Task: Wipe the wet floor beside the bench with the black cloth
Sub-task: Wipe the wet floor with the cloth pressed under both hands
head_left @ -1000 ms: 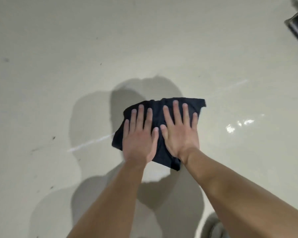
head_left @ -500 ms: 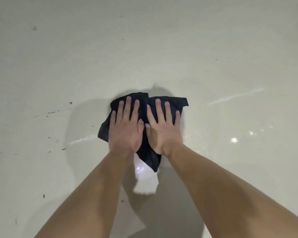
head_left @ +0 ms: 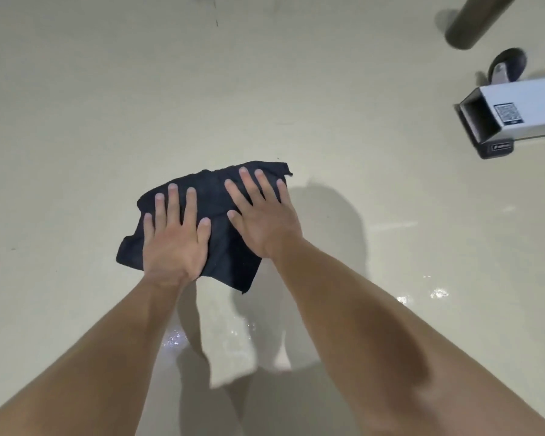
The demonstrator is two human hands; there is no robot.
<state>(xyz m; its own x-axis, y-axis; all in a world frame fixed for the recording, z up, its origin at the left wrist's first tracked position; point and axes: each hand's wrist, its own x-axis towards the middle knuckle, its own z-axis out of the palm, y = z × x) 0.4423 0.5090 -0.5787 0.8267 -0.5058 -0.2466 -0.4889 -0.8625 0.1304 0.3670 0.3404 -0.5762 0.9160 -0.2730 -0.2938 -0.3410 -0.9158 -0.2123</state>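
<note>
The black cloth (head_left: 218, 215) lies spread flat on the pale floor in the middle of the view. My left hand (head_left: 173, 240) presses palm down on its left half, fingers spread. My right hand (head_left: 265, 215) presses flat on its right half, fingers spread toward the far edge. Neither hand grips the cloth; both lie on top of it. Wet glints (head_left: 173, 339) show on the floor between my forearms, and more wet glints (head_left: 438, 292) shine to the right.
A grey square metal bench foot (head_left: 516, 111) with a black end cap lies at the right edge. Behind it is a black caster wheel (head_left: 507, 66) and a dark round leg (head_left: 472, 23). Small dark specks dot the floor at the left.
The cloth, bunched half a second ago, is now spread wider under my hands and has slid toward the right. The view has swung so the bench foot and wheel show.
</note>
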